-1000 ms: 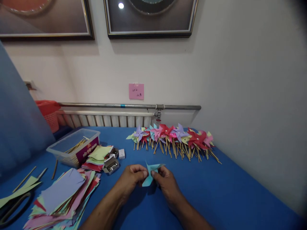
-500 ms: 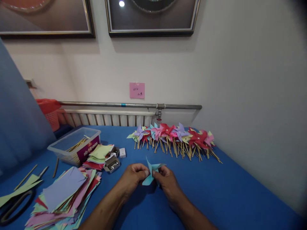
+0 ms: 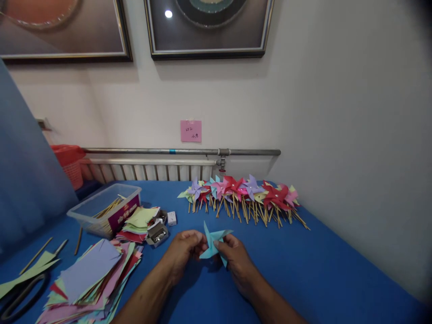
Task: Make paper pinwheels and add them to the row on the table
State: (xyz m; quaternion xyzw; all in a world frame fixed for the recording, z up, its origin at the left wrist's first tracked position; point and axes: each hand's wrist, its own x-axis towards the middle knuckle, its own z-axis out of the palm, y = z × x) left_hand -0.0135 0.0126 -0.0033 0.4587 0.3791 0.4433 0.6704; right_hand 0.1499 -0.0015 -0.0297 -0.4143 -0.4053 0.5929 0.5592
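A light blue paper pinwheel [image 3: 212, 245] with folded blades is held up over the table in front of me. My right hand [image 3: 236, 258] pinches it, the thumb pressed on its middle and the fingers behind. At its left side is my left hand [image 3: 187, 249], with thumb and fingers curled together close to the left blade. Whatever those left fingers hold, if anything, is hidden. Left of my hands, a small open box [image 3: 157, 234] contains shiny metal pins. A stack of coloured paper sheets [image 3: 91, 265] lies near my left forearm.
Finished pinwheels on sticks [image 3: 236, 191] lie along the table's back. On the left stand a clear plastic box [image 3: 101, 198] of sticks, small paper squares [image 3: 138, 219] and a little white box [image 3: 172, 218]. Black-handled scissors [image 3: 27, 292] lie at far left. Behind runs a radiator [image 3: 151, 171].
The pinwheel has turned to show more of its front, with a lower blade now visible. My left thumb has drawn back from its middle. The view has tilted up slightly.
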